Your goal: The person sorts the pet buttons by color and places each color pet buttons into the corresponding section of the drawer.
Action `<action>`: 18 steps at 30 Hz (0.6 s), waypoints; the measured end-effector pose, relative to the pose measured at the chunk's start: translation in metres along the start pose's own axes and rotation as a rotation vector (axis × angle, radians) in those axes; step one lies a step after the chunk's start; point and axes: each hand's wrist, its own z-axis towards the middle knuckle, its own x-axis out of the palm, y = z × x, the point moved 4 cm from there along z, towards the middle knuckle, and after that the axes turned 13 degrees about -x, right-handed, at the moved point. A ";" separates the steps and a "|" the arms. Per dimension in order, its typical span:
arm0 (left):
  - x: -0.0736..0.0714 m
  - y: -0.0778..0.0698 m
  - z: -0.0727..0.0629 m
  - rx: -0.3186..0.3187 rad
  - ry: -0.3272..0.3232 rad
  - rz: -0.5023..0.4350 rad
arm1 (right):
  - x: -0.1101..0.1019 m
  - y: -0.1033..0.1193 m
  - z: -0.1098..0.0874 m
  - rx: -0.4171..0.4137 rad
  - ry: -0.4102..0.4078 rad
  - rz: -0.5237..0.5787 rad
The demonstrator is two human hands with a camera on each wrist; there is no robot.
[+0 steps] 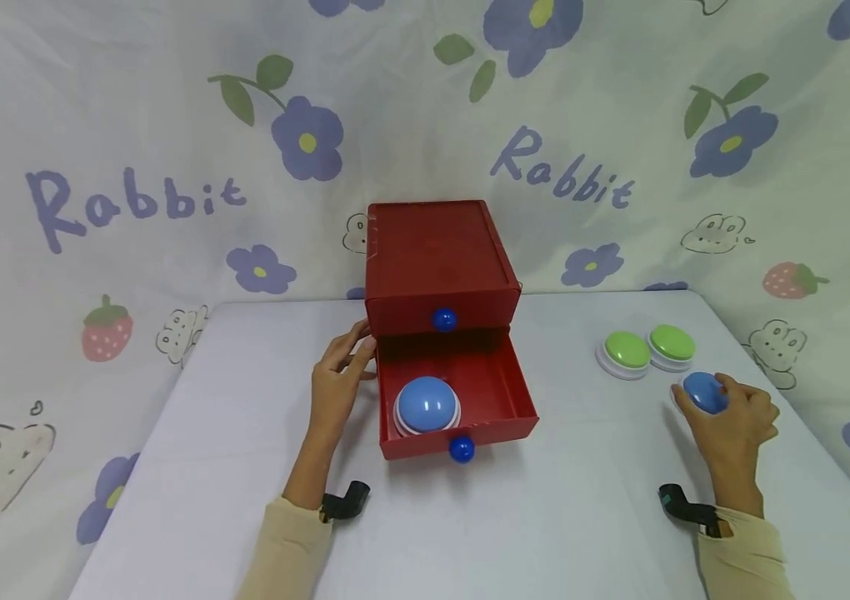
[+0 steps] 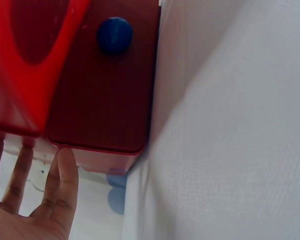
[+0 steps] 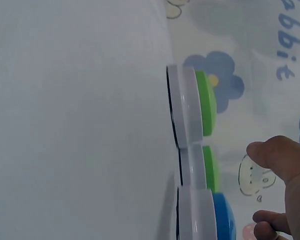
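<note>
A red two-drawer box point(image 1: 432, 250) stands at the middle of the table, its lower drawer point(image 1: 485, 396) pulled out. Inside that drawer lies a blue push button point(image 1: 427, 403) with a white base. My left hand point(image 1: 335, 383) rests its fingers against the box's left side; the left wrist view shows those fingers point(image 2: 65, 175) spread, with nothing held. At the right of the table my right hand point(image 1: 736, 425) hovers over a second blue push button point(image 1: 704, 392), thumb and fingers apart on either side. In the right wrist view a gap shows between the thumb point(image 3: 272, 152) and that button point(image 3: 225, 217).
Two green push buttons point(image 1: 627, 350) with white bases sit just behind the right-hand blue one, near the table's right edge. Blue knobs point(image 1: 444, 320) mark both drawer fronts. A patterned curtain point(image 1: 410, 125) hangs close behind the white table point(image 1: 590, 500).
</note>
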 end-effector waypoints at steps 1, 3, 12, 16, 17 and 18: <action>0.000 0.001 0.000 -0.003 0.001 -0.002 | -0.001 -0.004 0.000 0.012 0.006 -0.009; 0.000 0.002 0.000 -0.006 0.001 0.001 | -0.002 -0.010 0.002 0.024 0.011 -0.025; 0.000 0.000 0.000 0.016 -0.004 -0.017 | -0.007 -0.030 0.003 0.080 0.080 -0.087; 0.001 0.000 0.001 0.000 0.007 -0.011 | -0.005 -0.040 0.000 0.141 0.132 -0.093; 0.001 0.001 0.001 -0.009 0.005 -0.004 | -0.003 -0.041 0.000 0.149 0.144 -0.090; 0.001 0.000 0.001 -0.018 0.000 0.001 | -0.001 -0.042 0.000 0.153 0.153 -0.085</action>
